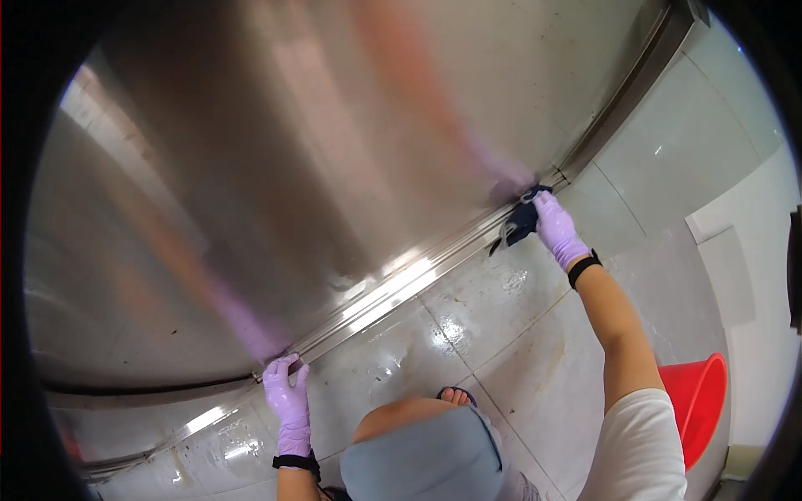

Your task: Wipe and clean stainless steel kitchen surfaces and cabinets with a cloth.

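Observation:
A dark blue cloth (pixel 521 224) with a pale edge is gripped by my right hand (pixel 554 224), in a lilac glove. The cloth lies against the far right end of a metal bottom track (pixel 401 285), where it meets an upright frame. My left hand (pixel 287 396), gloved the same way, rests its fingertips on the near left end of that track, by the edge of the panel. Above the track stands a large brushed-metal panel (pixel 351 144), which mirrors both gloves and arms.
Wet, stained floor tiles (pixel 457 332) run along the track. A red plastic bucket (pixel 702 401) stands right of my right arm. The metal upright frame (pixel 617 94) borders the panel on the right, beside a tiled surface (pixel 695 131). My sandalled foot (pixel 456 396) is on the tiles.

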Tool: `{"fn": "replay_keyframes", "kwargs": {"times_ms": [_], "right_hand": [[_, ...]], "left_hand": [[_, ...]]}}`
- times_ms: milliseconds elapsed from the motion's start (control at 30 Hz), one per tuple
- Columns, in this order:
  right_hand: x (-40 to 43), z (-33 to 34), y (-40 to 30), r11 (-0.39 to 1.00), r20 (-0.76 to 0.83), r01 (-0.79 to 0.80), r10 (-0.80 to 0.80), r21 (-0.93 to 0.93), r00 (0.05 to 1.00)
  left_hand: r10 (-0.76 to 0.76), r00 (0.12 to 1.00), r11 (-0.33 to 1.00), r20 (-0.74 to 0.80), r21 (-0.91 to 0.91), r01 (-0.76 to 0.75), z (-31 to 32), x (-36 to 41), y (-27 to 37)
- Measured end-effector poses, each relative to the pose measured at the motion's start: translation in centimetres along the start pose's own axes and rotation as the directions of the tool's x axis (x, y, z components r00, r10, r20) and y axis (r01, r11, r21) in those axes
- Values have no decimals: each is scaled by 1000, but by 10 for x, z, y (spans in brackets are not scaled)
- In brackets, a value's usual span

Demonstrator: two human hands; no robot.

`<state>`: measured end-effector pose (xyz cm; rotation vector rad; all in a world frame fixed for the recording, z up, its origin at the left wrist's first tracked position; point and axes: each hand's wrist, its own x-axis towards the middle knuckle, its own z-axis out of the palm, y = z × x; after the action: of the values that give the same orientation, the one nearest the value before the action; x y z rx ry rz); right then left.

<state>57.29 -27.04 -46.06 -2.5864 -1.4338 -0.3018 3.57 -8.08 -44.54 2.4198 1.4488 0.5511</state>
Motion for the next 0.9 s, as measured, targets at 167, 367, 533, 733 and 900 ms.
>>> {"fn": "replay_keyframes", "kwargs": {"times_ms": [167, 367, 533, 733, 900], "right_hand": [[27, 5, 42, 948, 12, -318, 318, -17, 948], [29, 34, 56, 924, -59, -368, 375, 109, 925], [29, 7, 66, 819, -23, -460, 497, 343, 867], [80, -50, 15, 184, -279, 262, 878, 947, 389], [111, -49, 31, 604, -576, -163, 795, 780, 188]], "left_hand": [[7, 1000, 1000, 22, -13, -7, -2, 5, 8], [37, 999, 999, -18, 8, -37, -5, 10, 14], [72, 997, 997, 18, -25, -72, -12, 8, 18], [-78, 997, 983, -11, -165, 75, 3, 8, -6], [-78, 997, 986, 8, -144, 78, 14, 10, 1]]}}
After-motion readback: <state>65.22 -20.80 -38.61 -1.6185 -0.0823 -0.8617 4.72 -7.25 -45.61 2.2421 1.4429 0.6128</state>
